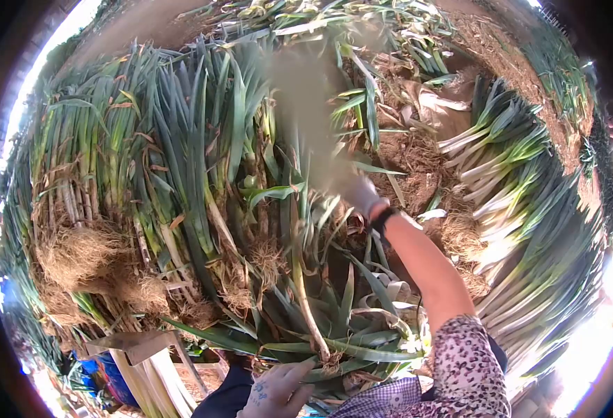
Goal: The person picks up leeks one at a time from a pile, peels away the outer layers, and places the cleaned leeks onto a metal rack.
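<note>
My left hand, in a pale glove with blue marks, is at the bottom centre. Its fingers are stretched out and the thumb is apart. Just beyond the fingertips is the root end of a leek, its stalk slanting upward. My right hand, also gloved, is raised over the leeks, with a black band at the wrist. Its fingers are smeared and look closed. From it a long grey-brown blur reaches up and left, its kind not clear. Cut green leaves lie between the hands.
A thick row of untrimmed leeks with root clumps fills the left. Trimmed leeks with white stalks are stacked along the right. Brown soil shows between. A wooden piece and a blue container are at lower left.
</note>
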The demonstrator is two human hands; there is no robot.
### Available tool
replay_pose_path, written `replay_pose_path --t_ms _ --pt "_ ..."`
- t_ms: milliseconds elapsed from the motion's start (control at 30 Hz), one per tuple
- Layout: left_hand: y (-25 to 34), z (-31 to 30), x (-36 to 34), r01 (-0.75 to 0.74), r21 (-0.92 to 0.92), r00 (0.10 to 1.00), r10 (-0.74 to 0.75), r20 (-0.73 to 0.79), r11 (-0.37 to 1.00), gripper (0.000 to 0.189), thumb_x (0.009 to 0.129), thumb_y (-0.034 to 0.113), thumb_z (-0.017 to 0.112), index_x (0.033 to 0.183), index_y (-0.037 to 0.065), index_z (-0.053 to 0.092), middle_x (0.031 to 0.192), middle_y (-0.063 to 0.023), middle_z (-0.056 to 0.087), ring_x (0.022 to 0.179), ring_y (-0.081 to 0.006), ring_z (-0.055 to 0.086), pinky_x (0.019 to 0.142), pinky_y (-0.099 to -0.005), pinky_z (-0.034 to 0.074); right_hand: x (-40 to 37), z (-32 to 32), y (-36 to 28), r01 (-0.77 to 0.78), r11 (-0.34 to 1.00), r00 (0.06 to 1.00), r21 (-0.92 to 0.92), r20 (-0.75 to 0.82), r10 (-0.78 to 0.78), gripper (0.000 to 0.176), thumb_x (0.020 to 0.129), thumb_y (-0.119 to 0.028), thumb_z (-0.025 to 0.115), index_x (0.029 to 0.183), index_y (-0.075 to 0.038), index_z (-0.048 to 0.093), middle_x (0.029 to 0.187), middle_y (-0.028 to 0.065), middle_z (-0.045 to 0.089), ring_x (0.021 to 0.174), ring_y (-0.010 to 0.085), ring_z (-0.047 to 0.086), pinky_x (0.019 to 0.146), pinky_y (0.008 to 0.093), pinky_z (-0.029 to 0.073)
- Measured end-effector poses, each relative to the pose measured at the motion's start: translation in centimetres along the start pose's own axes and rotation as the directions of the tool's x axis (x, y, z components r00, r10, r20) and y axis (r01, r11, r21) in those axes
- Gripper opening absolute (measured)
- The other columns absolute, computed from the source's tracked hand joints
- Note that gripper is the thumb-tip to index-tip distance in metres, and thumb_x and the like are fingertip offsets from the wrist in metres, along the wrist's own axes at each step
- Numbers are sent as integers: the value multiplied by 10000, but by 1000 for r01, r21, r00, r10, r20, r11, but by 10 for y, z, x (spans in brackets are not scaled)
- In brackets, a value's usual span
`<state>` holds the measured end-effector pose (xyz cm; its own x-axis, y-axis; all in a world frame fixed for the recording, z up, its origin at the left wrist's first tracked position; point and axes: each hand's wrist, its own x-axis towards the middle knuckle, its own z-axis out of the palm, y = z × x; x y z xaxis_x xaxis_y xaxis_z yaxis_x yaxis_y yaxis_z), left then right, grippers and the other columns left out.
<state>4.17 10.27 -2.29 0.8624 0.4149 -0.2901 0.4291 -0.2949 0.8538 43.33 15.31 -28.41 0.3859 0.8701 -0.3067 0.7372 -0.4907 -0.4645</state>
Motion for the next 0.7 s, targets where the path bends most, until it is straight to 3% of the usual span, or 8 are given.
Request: replay_pose_path --t_ms 33,67,133,167,267,367,567,700 --pt "-3 0 6 38 0 999 -38 11 999 351 822 9 650 1172 22 626 1084 -189 653 995 -371 623 847 -391 501 41 9 26 -33 956 998 -293 -69 13 285 955 -292 536 1132 -122 681 979 122 719 859 231 709 722 351 575" --pt "-4 -2 12 79 2 997 -79 22 997 348 825 13 651 1172 19 625 1083 -188 654 993 -370 623 847 -390 501 68 16 47 -161 987 983 -19 -96 158 343 935 -305 544 1209 -122 642 1060 160 693 914 311 689 793 404 558" --pt "-8 -10 24 156 10 986 -156 51 988 349 831 31 656 1177 7 620 1082 -192 652 990 -369 621 847 -389 498 109 44 80 -81 986 911 143 -391 131 392 901 -260 567 1275 -146 597 1060 182 685 969 357 663 850 433 534" --pt "-13 -13 29 166 14 985 -166 40 986 350 833 36 658 1179 7 620 1080 -194 651 990 -369 621 848 -390 497 94 5 47 -213 943 899 255 -327 292 429 895 -251 570 1315 -162 567 1042 191 688 975 356 663 849 438 533" --pt "-26 -22 39 218 4 976 -218 26 976 344 848 48 650 1188 6 621 1092 -200 649 1002 -365 621 863 -390 495 124 -9 45 -321 913 877 253 -285 387 521 870 -253 550 1386 -241 480 996 207 686 935 375 659 810 466 515" --pt "-29 -32 52 257 19 966 -258 31 966 328 860 46 634 1186 8 624 1103 -196 649 1012 -360 620 871 -391 493 139 -18 42 -373 906 861 202 -290 419 484 872 -251 540 1349 -179 502 968 257 673 936 402 652 821 479 507" --pt "-31 -40 71 227 -107 971 -217 101 968 356 857 4 596 1212 27 613 1118 -164 657 1016 -325 627 866 -378 492 150 -30 57 -295 942 896 163 -296 332 309 878 -244 539 1130 -93 638 1016 232 677 954 397 651 847 495 499" --pt "-34 -40 74 277 -124 957 -263 118 953 361 847 1 604 1207 27 614 1125 -159 656 1024 -318 627 867 -376 493 148 -28 47 -205 886 877 416 -324 355 257 869 -241 579 1026 -68 686 971 211 688 930 377 658 835 445 515"
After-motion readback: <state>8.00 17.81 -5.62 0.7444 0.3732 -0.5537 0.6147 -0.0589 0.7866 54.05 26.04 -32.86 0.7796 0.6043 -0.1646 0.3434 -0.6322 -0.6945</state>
